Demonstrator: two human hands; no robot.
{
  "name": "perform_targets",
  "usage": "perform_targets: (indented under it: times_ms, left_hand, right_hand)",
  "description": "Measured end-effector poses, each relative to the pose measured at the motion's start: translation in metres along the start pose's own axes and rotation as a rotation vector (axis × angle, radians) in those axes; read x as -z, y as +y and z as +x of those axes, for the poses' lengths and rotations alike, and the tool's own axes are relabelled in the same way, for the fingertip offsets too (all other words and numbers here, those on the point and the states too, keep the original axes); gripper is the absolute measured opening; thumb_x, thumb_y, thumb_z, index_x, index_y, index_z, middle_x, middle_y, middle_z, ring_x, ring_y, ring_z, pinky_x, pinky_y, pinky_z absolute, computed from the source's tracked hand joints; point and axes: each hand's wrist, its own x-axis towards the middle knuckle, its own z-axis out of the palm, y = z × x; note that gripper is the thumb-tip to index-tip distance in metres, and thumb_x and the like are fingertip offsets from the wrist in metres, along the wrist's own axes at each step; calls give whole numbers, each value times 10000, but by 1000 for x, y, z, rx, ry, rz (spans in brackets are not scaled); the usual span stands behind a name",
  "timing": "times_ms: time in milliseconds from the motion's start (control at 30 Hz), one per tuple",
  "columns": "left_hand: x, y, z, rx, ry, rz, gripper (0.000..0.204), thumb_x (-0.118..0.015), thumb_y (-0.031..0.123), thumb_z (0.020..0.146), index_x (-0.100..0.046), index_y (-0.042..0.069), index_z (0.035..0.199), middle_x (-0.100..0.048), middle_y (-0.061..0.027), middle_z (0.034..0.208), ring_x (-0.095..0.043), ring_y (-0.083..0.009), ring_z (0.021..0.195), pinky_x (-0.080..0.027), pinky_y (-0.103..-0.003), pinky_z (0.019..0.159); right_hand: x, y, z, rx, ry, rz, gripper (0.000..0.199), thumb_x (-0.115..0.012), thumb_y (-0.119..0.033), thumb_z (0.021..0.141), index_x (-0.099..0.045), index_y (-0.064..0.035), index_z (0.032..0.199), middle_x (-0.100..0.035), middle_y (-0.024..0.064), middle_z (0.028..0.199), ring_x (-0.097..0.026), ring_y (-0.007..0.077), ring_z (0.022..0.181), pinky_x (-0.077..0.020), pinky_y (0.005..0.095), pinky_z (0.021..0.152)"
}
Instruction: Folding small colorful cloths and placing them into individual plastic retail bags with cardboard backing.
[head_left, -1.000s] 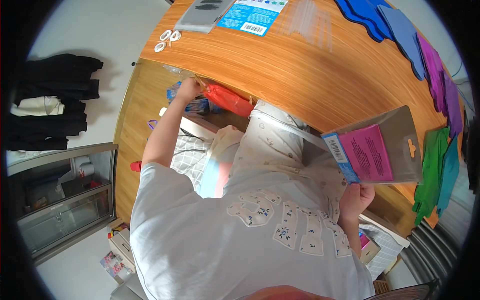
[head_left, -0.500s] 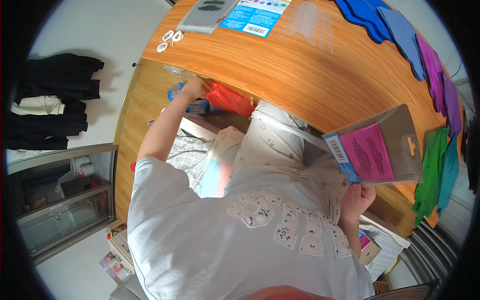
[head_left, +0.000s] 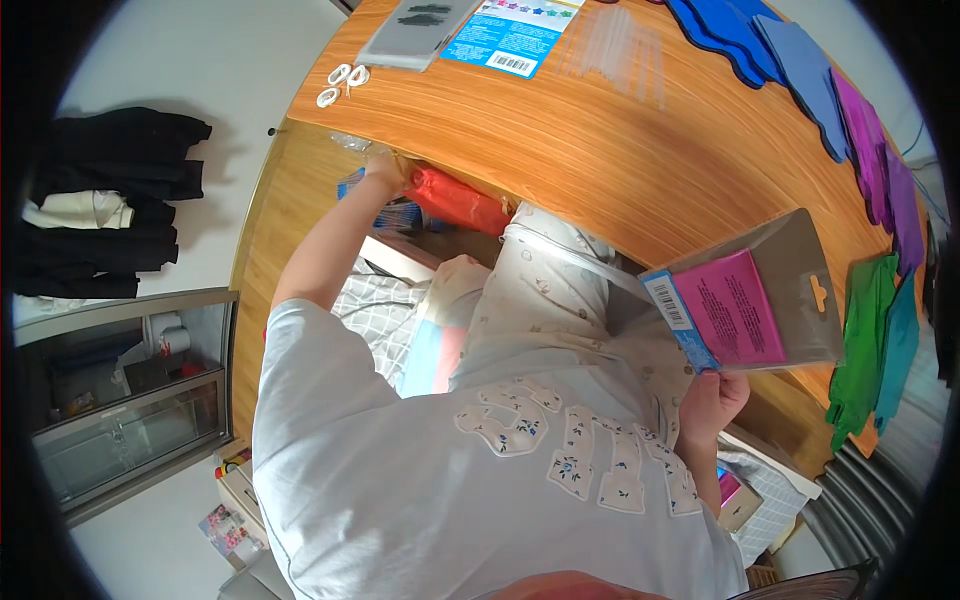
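Right hand (head_left: pixel 712 398) gripped grey-backed pink card packet (head_left: pixel 755 300); left hand (head_left: pixel 385 170) reached red bag (head_left: pixel 458 201) under table (head_left: pixel 560 130), grip unclear; nothing yet retrieved.

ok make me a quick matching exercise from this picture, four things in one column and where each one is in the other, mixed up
Things:
1. grey package with a pink card
2. red packet
3. white rings
4. green cut-out shapes

Places:
A. at the left hand, under the table edge
B. on the wooden table's left corner
C. held up in the right hand
D. on the table's right end, beyond the package

Pairs: 1-C, 2-A, 3-B, 4-D
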Motion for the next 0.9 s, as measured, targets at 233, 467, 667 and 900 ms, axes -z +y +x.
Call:
perform_targets:
  times_ms: [233,467,667,900]
  left_hand:
    - [-20,-34,-10,159,-261,-861,383,-627,346,914,-707,106,1202,-727,-74,1050,-729,-220,916,-592,-409,735]
    - [-38,-46,-28,356,-31,-1362,282,-571,263,969,-676,102,1176,-697,-54,946,-658,-145,757,-562,-358,680]
    - [-43,7,-62,219,710,-871,306,-618,320,972,-657,114,1194,-695,-134,959,-679,-241,815,-546,-387,687]
    - [-17,80,-88,215,424,-379,543,-535,551,962,-598,143,1315,-729,-154,838,-714,-347,747,-567,-476,642]
  right_hand:
    - [2,-1,1,-32,0,-116,219,-500,94,882,-674,3,980,-702,87,1062,-637,142,925,-504,296,855]
    - [-3,-8,3,-47,27,-110,225,-490,97,880,-673,2,971,-704,83,1041,-637,141,923,-504,294,857]
    - [4,0,-3,-63,28,-149,222,-494,86,887,-675,4,985,-703,79,1041,-638,137,913,-508,293,844]
    - [-7,-3,4,-46,14,-135,195,-499,74,892,-667,5,966,-702,86,1001,-642,150,881,-519,303,832]
